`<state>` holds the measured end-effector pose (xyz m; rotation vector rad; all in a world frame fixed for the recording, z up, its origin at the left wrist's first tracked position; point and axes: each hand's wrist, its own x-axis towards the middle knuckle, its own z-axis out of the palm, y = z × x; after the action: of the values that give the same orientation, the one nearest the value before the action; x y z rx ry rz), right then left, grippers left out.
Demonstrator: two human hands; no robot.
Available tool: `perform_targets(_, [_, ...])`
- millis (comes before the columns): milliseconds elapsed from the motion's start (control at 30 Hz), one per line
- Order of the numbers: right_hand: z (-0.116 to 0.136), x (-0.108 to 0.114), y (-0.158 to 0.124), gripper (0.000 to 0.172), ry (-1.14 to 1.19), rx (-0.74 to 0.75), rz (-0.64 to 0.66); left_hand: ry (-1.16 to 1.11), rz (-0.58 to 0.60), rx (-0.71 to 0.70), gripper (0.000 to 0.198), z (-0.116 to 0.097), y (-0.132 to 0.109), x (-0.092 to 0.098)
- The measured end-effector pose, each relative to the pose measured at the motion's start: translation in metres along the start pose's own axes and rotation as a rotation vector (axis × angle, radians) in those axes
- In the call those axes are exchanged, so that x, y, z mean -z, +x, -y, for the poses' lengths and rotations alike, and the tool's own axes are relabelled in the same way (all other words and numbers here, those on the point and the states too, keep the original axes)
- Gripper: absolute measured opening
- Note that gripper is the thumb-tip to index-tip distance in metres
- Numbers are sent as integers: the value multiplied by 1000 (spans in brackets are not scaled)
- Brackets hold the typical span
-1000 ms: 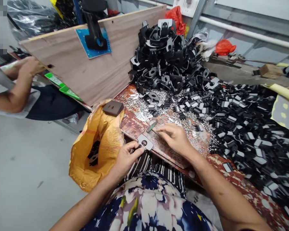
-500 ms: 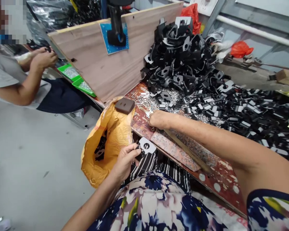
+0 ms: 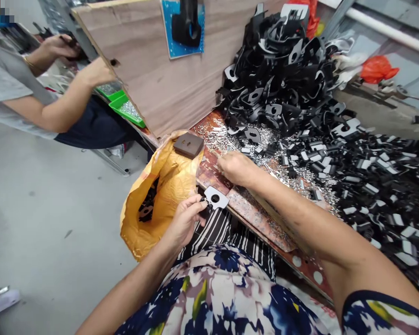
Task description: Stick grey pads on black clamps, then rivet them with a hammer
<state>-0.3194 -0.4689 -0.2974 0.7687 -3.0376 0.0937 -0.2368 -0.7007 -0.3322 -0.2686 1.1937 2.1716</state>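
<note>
Near the table edge, my left hand (image 3: 186,217) pinches a black plastic bracket with a flat grey face and a round hole (image 3: 216,197). My right hand (image 3: 235,167) rests low over the worn red table (image 3: 212,172), at the near border of a spread of small shiny metal pins (image 3: 218,135). Its fingers are curled together and turned away, so anything in them is hidden. Below and left of the bracket gapes a yellow sack (image 3: 177,181) with similar black parts inside.
A brown block (image 3: 188,145) lies on the sack's rim. Tall heaps of black brackets (image 3: 275,83) and small black clips (image 3: 369,186) cover the table's back and right. A wooden board (image 3: 139,60) divides off a co-worker's arm (image 3: 66,102) and green trays (image 3: 129,111).
The whole view has shifted downward and left. My right hand stays by the pins, its fingers slightly drawn back; my left still holds the bracket. The co-worker's hand has reached toward the green trays.
</note>
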Motion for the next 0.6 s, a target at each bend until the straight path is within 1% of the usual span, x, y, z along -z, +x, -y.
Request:
perform_targets(67, [4, 10, -13, 21, 139, -129, -140, -27, 11, -26, 28, -1, 2, -4])
perform_targets(133, [15, 25, -36, 22, 313, -227, -301, -69, 6, -52, 30, -2, 4, -9])
perform_targets(200, [35, 40, -64, 23, 471, -261, -415, -109, -3, -57, 36, -3, 6, -17])
perform_targets(233, [47, 46, -78, 24, 527, -258, -446, -122, -4, -49, 39, -3, 6, -21])
perform_targets(267, [58, 50, -90, 25, 567, -248, -465, -129, 2, -34, 42, -3, 6, -25])
perform_targets(333, [80, 54, -109, 25, 605, -212, -485, -127, 13, -9, 40, -1, 6, -33])
perform_targets(400, [96, 51, -119, 26, 615, -181, -494, -118, 13, -5, 35, 4, 5, -39])
perform_targets(467, [103, 44, -122, 27, 606, -165, -498, -118, 19, -11, 33, 9, 3, -43])
perform_targets(600, [106, 30, -122, 28, 565, -167, -533, -130, 80, -9, 33, 19, 0, -47])
